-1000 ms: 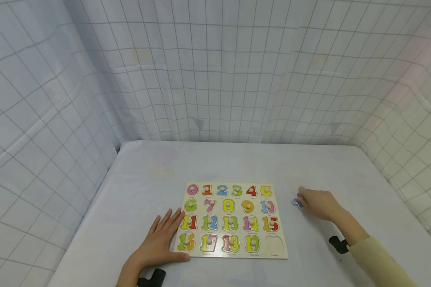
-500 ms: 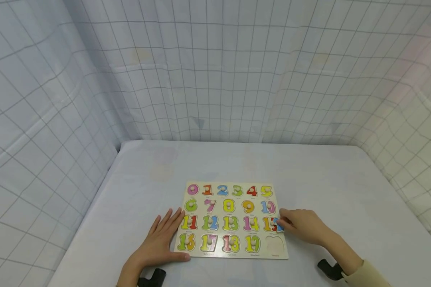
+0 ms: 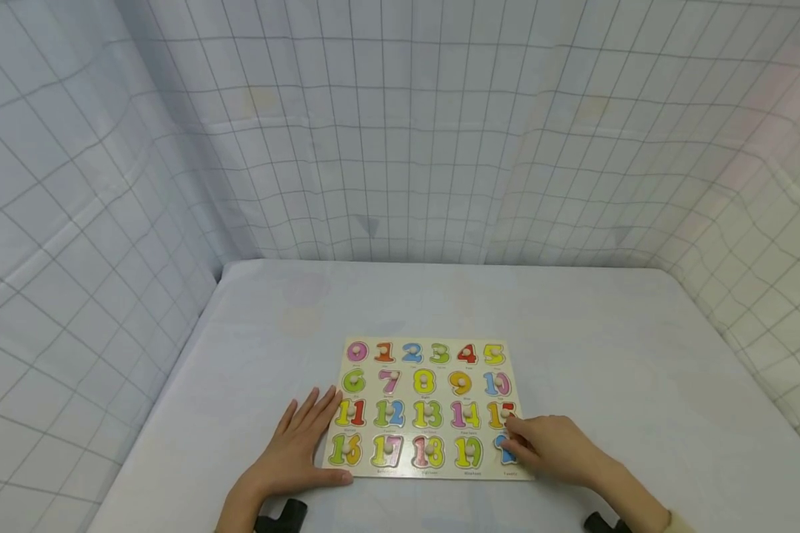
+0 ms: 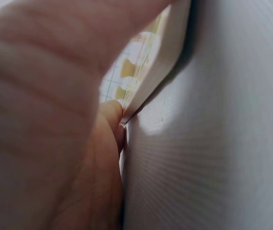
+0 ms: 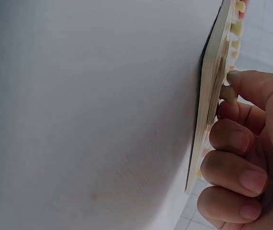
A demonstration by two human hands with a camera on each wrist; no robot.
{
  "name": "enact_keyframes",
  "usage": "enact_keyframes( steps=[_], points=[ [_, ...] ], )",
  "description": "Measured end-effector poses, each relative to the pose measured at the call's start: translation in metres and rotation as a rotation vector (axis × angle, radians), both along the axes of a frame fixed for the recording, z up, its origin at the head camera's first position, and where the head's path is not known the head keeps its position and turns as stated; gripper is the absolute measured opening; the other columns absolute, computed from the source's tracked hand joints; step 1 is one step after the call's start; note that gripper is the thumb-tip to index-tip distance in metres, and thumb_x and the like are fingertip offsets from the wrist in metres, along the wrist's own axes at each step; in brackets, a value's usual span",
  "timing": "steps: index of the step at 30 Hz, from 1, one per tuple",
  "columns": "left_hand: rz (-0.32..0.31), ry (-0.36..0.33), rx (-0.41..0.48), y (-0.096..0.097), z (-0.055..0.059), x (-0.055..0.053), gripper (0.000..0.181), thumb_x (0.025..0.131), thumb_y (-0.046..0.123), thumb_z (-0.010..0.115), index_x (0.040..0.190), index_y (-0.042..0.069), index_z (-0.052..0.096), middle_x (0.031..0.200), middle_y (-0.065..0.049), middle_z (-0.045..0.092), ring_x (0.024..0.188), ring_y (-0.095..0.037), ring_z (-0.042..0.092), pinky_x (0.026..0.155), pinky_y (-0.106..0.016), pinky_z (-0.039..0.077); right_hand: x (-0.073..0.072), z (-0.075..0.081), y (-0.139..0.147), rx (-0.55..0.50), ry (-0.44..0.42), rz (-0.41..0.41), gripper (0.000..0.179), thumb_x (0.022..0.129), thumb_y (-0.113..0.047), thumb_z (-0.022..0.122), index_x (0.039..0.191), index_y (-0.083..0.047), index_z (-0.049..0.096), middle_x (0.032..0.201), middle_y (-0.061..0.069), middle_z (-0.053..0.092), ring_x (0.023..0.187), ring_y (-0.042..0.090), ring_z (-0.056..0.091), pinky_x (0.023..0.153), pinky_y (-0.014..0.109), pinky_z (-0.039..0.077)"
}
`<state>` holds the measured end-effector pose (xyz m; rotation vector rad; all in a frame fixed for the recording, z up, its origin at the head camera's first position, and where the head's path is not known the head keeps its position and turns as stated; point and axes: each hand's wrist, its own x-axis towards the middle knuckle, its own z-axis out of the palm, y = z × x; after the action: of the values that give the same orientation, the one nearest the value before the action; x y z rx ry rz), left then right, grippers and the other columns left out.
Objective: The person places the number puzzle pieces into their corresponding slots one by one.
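Note:
A wooden number puzzle board (image 3: 410, 476) lies on the table, its pegged pieces running from 0 to 19 in four rows. My left hand (image 3: 298, 451) rests flat at the board's left side, fingers spread and straight, with the thumb along the front-left corner. At the lower right corner, my right hand (image 3: 556, 451) pinches the small wooden peg (image 5: 228, 94) of a blue number piece (image 3: 507, 450) between thumb and index finger. That piece sits over the bottom-right recess, partly hidden by the fingers. In the right wrist view the other fingers curl beside the board's edge.
A white cloth covers the table (image 3: 293, 311). White curtains with a grid pattern (image 3: 400, 148) hang behind it and at both sides. A black wrist strap mount (image 3: 283, 516) shows below the left hand, and another on the right wrist.
My right hand has carried the blue number piece from the table right of the board, leftward over the 15, down to the bottom-right recess. The left hand has stayed in place.

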<state>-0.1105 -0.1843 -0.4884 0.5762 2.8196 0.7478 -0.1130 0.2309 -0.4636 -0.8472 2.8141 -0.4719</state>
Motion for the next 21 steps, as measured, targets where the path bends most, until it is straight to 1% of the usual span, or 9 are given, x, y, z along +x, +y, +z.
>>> enact_keyframes(
  steps=[7,13,18,21],
  points=[
    [0.007,0.035,0.014,0.001,-0.003,0.000,0.117,0.061,0.073,0.069,0.151,0.010,0.027,0.156,-0.004,0.020,0.143,-0.027,0.008,0.111,-0.050,0.000,0.000,-0.004,-0.004,-0.036,0.013,0.026,0.031,0.094,-0.044,0.056,0.073,-0.026,0.043,0.054,-0.018,0.031,0.048,-0.004,0.031,0.046,0.016,0.022],
    [0.006,0.026,0.029,0.001,0.000,0.001,0.116,0.062,0.072,0.070,0.150,0.010,0.028,0.156,-0.005,0.021,0.143,-0.029,0.009,0.111,-0.051,0.001,-0.001,-0.003,-0.010,-0.025,0.035,0.018,0.031,0.092,-0.043,0.058,0.073,-0.025,0.045,0.054,-0.018,0.032,0.047,-0.003,0.032,0.045,0.017,0.023],
    [0.001,0.010,0.021,0.002,0.003,0.001,0.116,0.063,0.072,0.069,0.151,0.010,0.027,0.156,-0.005,0.020,0.143,-0.029,0.008,0.111,-0.051,0.000,-0.002,-0.003,-0.014,-0.015,0.074,-0.001,0.030,0.091,-0.042,0.061,0.072,-0.025,0.045,0.053,-0.018,0.032,0.047,-0.003,0.032,0.045,0.017,0.023],
    [0.000,0.005,0.025,0.003,0.004,0.002,0.116,0.063,0.072,0.069,0.151,0.010,0.027,0.156,-0.005,0.020,0.143,-0.029,0.008,0.111,-0.052,0.000,-0.003,-0.003,-0.014,0.004,0.072,-0.012,0.030,0.090,-0.042,0.062,0.072,-0.026,0.046,0.053,-0.018,0.032,0.047,-0.003,0.032,0.045,0.017,0.023]
  ],
)
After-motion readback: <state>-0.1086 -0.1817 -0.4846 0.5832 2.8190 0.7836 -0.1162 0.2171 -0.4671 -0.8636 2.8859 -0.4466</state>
